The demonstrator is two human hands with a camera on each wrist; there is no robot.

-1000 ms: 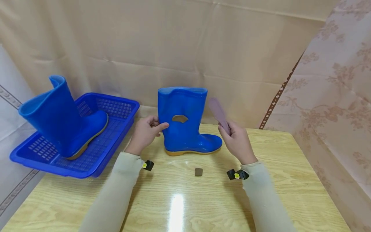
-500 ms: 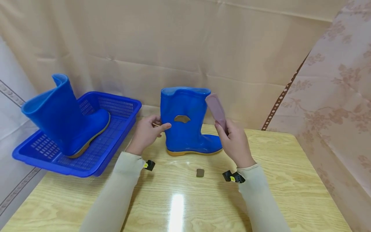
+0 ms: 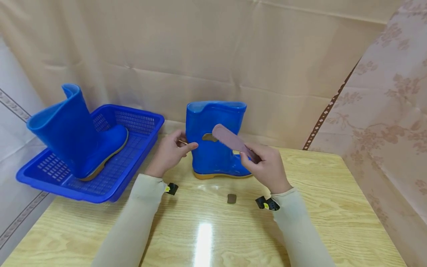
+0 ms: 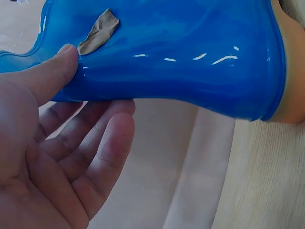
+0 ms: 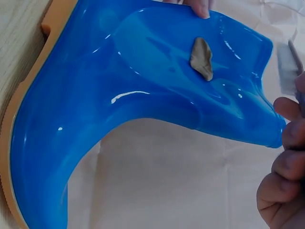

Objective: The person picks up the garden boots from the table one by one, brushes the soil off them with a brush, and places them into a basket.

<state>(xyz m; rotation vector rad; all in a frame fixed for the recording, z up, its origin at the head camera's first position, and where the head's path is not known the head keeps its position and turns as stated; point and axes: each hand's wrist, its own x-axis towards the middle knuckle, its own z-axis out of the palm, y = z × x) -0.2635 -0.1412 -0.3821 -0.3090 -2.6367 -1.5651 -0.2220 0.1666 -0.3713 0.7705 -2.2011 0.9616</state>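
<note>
Boot: we see a blue boot (image 3: 215, 139) standing upright on the worktop (image 3: 333, 207), mid-back, toe to our right, tan sole down.
Hole: a ragged hole (image 3: 207, 137) shows in the shaft, facing us; the left wrist view has it just past our thumb tip.
Left hand: our left hand (image 3: 169, 152) steadies the shaft from the heel side, thumb pressed on the front face near the hole, fingers lying fairly straight behind the shaft. It clasps the shaft loosely.
Right hand: our right hand (image 3: 267, 167) pinches the near end of a flat mauve strip (image 3: 231, 141), fingers curled round it.
Strip: it slants up and left across the shaft, its far end just beside the hole. We cannot tell if it touches the boot.
Patch: a small dark patch (image 3: 231, 198) lies on the worktop in front of the boot, between our wrists.
Basket: a blue basket (image 3: 140, 122) sits at the left edge of the worktop, well apart from the boot.
Second boot: a second boot (image 3: 76, 133) leans tilted inside the basket.
Backdrop: beige cloth (image 3: 233, 55) hangs behind.
</note>
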